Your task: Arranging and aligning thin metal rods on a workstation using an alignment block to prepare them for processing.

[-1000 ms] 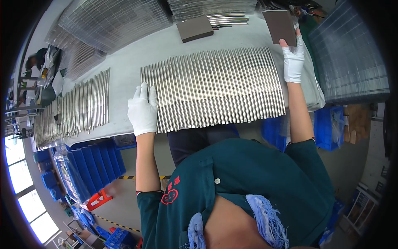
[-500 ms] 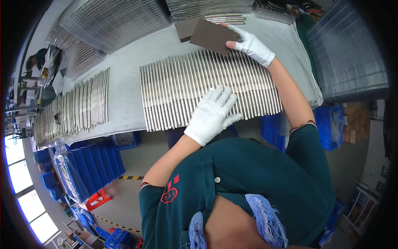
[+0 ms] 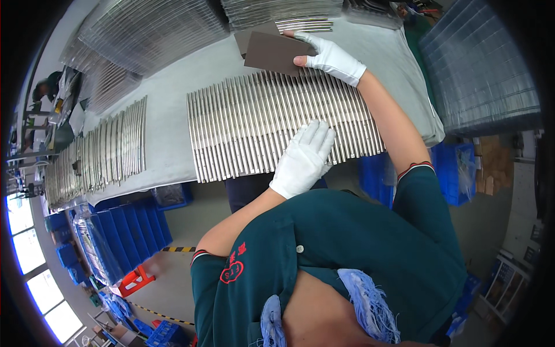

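Note:
A row of thin silvery metal strips [image 3: 243,127] lies side by side on the light-covered table before me. My left hand [image 3: 303,159], in a white glove, rests flat on their near ends, fingers stretched out and holding nothing. Over the far ends, my right hand [image 3: 329,58] grips the right side of a dark brown rectangular sheet [image 3: 274,53] between thumb and fingers. Its glove leaves the thumb tip and a fingertip bare. Behind that sheet, partly covered by it, is another brownish piece [image 3: 245,39].
Another batch of strips [image 3: 110,147] lies on the table at the left. Clear plastic trays [image 3: 153,34] are stacked at the back, with more stacked trays [image 3: 480,75] at the right. Blue bins [image 3: 130,225] stand below the table edge.
My right hand has carried the brown sheet a little to the left and turned it flatter. Over the strips my left hand has slid slightly right, its fingers closer together. The whole view has shifted a little.

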A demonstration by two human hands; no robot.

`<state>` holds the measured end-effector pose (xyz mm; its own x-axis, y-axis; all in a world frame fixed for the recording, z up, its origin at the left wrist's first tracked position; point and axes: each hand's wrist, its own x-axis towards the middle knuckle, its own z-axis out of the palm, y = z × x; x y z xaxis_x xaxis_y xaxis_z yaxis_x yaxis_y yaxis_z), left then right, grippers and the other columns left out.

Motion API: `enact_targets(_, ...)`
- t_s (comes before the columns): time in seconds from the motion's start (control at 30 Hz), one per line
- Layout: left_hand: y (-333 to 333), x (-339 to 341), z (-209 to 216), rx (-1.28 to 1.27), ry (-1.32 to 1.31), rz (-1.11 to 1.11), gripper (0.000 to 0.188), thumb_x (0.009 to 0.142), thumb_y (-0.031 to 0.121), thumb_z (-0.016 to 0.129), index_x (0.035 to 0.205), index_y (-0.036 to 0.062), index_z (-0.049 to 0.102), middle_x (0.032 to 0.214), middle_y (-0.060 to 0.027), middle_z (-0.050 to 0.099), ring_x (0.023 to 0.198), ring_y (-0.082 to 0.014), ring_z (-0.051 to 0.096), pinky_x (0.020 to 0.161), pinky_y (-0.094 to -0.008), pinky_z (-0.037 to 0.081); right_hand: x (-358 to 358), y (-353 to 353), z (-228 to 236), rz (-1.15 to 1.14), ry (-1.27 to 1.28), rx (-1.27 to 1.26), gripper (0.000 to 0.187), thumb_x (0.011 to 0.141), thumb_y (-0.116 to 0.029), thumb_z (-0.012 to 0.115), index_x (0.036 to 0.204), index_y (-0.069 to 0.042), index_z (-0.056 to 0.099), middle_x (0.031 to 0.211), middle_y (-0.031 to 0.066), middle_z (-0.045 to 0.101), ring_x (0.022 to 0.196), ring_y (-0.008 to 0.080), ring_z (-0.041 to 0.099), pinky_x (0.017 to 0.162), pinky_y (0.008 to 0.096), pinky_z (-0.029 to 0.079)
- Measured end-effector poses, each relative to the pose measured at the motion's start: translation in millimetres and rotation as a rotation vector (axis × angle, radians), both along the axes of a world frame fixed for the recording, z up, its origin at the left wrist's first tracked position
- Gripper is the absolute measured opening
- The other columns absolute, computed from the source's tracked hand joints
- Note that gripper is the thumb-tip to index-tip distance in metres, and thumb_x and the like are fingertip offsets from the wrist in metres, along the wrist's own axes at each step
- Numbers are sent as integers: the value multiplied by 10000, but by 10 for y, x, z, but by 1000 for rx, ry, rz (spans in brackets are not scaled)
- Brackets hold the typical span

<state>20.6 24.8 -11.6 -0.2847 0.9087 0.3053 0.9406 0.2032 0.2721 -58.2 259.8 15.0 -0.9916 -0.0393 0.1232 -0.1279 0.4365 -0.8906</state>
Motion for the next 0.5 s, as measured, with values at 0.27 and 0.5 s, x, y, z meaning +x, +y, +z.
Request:
enact_targets(0.27,9,21,59,126,-53,-27,645,666,291,802,1204,18,574,1231,-154,567,1157,-325,564,1000,-431,462,768,210,132,-270,-18,-94,718,841,-276,780,1466,-115,467,1387,43,563,1288,155,495,1099,293,356)
enact_targets(0.5,10,-28,100,216,-153,-53,580,646,292,797,1100,12,570,1075,-142,548,991,-308,600,855,-385,519,1036,132,328,-9,-215,10,543,862,-85,718,1383,-115,567,1330,32,619,1159,142,585,1031,290,445)
